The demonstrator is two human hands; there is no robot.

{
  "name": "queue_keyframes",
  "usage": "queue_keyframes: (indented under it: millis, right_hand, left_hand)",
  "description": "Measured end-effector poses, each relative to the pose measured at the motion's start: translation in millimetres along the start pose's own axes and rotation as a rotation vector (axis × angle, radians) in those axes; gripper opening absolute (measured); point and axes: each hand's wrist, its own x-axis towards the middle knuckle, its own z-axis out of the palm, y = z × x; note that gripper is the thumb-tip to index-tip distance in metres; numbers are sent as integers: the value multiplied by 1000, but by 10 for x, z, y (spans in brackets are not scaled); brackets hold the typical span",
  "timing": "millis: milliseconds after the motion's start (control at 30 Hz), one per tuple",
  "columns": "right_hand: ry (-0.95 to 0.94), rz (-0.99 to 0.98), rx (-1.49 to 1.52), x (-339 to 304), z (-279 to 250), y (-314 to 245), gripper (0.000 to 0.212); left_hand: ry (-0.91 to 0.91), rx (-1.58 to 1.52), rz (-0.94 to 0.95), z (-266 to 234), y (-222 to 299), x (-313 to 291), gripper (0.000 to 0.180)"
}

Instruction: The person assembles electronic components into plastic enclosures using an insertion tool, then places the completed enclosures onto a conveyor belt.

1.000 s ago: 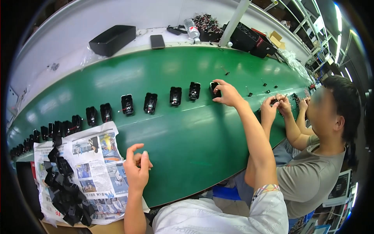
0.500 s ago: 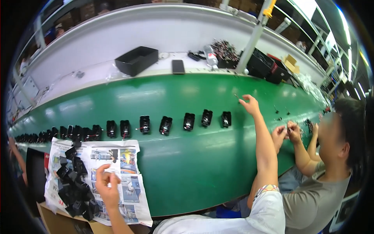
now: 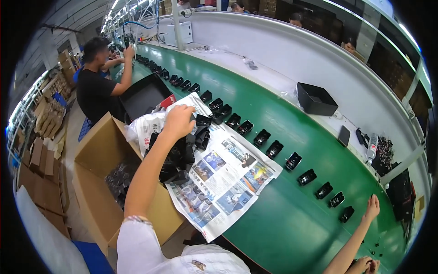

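Observation:
My left hand reaches down at the pile of black plastic housings on a newspaper. Its fingers are curled, and whatever they grip is hidden. At the lower right my right hand hovers over the green table with its fingers pressed together; anything between them is too small to make out. Closest to it is the end housing of a long row of black housings that runs diagonally across the table to the far left.
An open cardboard box with black parts stands beside the newspaper. A black tray and a co-worker are at the left. Another person's hands work at the lower right. A black bin and a bottle sit along the back ledge.
The view has swung left, bringing the cardboard box and far-left co-worker into sight. My left hand has gone from above the newspaper to the pile of housings. My right hand remains out to the right.

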Motion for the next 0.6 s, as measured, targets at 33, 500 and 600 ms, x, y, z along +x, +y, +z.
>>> queue_keyframes:
  millis: [33, 500, 600]
  right_hand:
    - [-9, -6, 115, -245, 345, -300, 23]
    - [-616, -134, 40, -2512, 1857, -1658, 8]
    - [-658, -143, 57, -2602, 1888, -1779, 8]
  left_hand:
    - [1, 10, -11, 126, -130, 98, 30]
    - [-486, 191, 179, 1313, 250, 903, 27]
    - [-245, 75, 293, 1058, 101, 824, 26]
